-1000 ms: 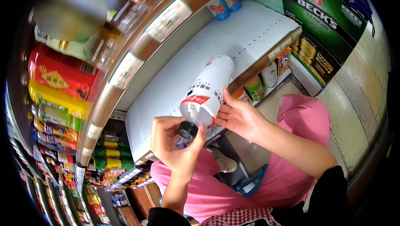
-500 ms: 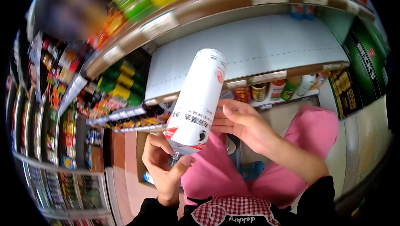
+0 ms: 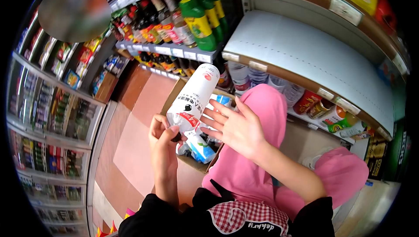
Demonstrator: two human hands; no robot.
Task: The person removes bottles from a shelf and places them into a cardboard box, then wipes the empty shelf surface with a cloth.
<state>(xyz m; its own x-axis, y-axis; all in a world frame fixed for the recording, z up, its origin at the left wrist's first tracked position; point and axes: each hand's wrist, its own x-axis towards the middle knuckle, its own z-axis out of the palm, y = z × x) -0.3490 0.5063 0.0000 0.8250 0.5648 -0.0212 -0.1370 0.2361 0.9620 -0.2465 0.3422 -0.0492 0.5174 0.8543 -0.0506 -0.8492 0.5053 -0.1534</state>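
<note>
A white bottle (image 3: 195, 91) with black lettering and a red label band is tilted, its cap end toward me. My left hand (image 3: 165, 135) is closed around the cap end, which its fingers mostly hide. Beside the bottle's lower right side, my right hand (image 3: 238, 128) has its fingers spread, palm showing, with nothing gripped. Below the bottle is an open cardboard box (image 3: 192, 163) that holds several items, among them a blue and white bottle (image 3: 200, 148).
A white shelf (image 3: 305, 53) spans the right, with bottles and jars (image 3: 334, 117) on the level below. Dark sauce bottles and green bottles with yellow labels (image 3: 198, 23) line a rack ahead. Glass-fronted cabinets (image 3: 65, 115) stand left. My pink-clad knees (image 3: 262, 119) are close to the box.
The view has swung left, bringing the cardboard box into sight beneath the bottle. My left hand still holds the bottle by its cap end. My right hand's fingers have spread wider.
</note>
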